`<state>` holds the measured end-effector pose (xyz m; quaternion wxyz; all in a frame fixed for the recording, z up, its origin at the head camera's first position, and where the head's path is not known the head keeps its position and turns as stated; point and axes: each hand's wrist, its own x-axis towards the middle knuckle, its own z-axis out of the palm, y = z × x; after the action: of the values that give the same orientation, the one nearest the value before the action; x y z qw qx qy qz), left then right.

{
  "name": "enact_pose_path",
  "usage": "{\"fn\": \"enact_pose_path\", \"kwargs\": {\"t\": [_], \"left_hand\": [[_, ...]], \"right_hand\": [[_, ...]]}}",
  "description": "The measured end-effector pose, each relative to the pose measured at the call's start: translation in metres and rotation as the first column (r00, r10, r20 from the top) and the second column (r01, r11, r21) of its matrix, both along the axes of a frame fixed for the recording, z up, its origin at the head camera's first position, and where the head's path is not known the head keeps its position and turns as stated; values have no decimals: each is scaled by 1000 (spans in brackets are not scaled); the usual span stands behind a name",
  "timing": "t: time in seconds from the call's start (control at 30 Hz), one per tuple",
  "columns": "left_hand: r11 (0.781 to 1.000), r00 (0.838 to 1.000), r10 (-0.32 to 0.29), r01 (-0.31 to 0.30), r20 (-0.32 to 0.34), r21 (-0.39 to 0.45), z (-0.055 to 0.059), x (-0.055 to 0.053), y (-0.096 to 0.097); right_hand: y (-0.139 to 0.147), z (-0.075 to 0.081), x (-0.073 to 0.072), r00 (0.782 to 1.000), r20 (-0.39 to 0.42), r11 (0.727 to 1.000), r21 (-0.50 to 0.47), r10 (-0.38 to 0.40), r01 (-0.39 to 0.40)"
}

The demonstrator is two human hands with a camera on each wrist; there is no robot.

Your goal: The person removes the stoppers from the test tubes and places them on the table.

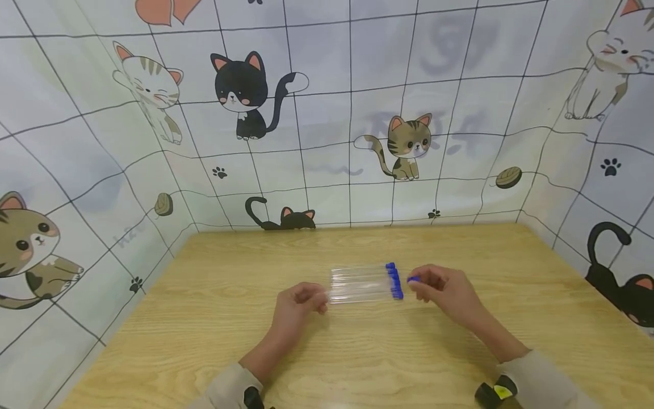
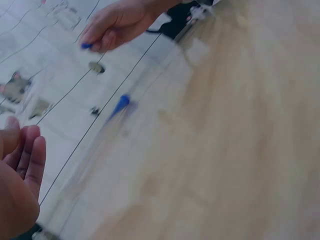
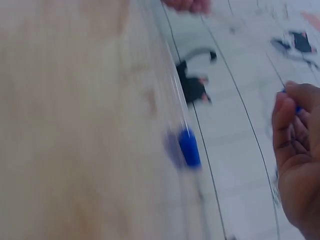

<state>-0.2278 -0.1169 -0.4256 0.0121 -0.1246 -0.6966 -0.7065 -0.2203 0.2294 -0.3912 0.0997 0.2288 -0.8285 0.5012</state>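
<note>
Several clear test tubes [image 1: 357, 286] with blue caps [image 1: 395, 281] lie side by side on the wooden table, caps toward the right. My right hand [image 1: 443, 289] pinches another blue cap [image 1: 414, 279] between thumb and fingertips, just right of the row and raised over the table. At the tubes' left ends is my left hand [image 1: 300, 304], its thumb and fingertips together in a pinch. A faint clear tube body seems to span between the two hands, hardly visible. In the right wrist view, a lying tube's cap [image 3: 189, 147] is blurred.
The light wooden tabletop [image 1: 245, 261] ends at a hanging sheet [image 1: 327, 113] printed with cats and grid lines, which encloses the back and both sides. Each sleeve cuff [image 1: 536, 375] has a dark device strapped near it.
</note>
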Motion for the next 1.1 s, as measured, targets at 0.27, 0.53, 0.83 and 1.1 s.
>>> {"fn": "enact_pose_path", "kwargs": {"t": [0.27, 0.53, 0.83, 1.1], "left_hand": [[1000, 999, -12, 11, 45, 21, 2, -5, -16], [995, 997, -69, 71, 28, -67, 2, 5, 4], [989, 992, -83, 94, 97, -114, -7, 5, 3], [984, 991, -101, 112, 86, -135, -9, 3, 3]], "right_hand": [[30, -4, -6, 990, 110, 996, -15, -83, 85], [17, -10, -8, 985, 150, 994, 72, -90, 80], [11, -23, -11, 971, 234, 992, 124, -47, 18], [12, -29, -13, 967, 254, 988, 152, -17, -23]]}}
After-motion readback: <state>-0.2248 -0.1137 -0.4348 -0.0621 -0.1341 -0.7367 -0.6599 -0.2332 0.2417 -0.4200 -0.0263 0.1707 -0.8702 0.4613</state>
